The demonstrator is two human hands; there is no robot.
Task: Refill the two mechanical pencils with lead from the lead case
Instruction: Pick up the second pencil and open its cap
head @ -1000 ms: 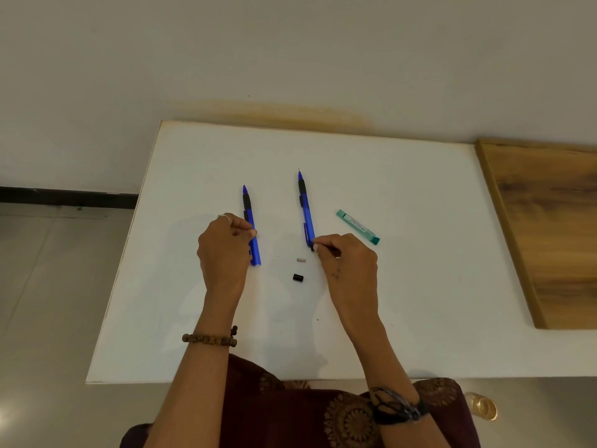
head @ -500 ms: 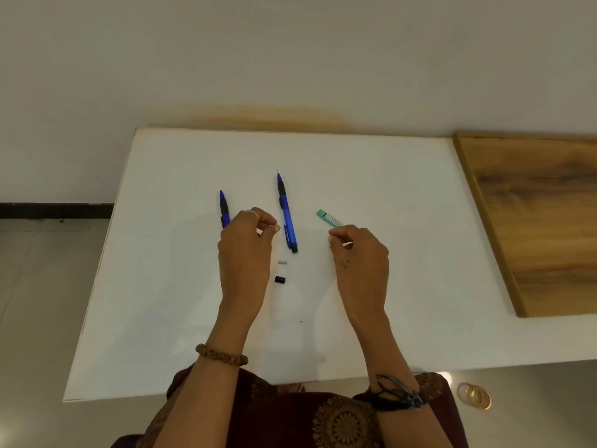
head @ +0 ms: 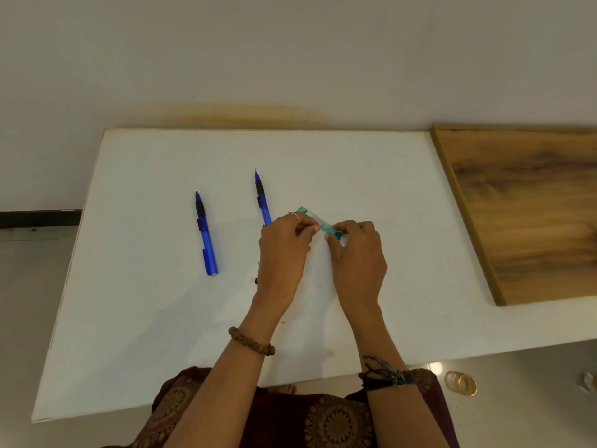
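Two blue pencils (head: 206, 234) (head: 262, 198) are seen lying on the white table (head: 145, 318). One green lead case (head: 319, 223) is pinched above the table by the fingers of the left hand (head: 284, 250) and the right hand (head: 358, 253). One pencil's rear end is hidden behind the left hand.

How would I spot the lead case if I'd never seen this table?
Start at the white table, with a wooden board on its right. Near the middle, both hands meet: the left hand and right hand pinch a small slim case between them. That lead case is clear with teal ends, unlike the two long blue mechanical pencils lying to its left.
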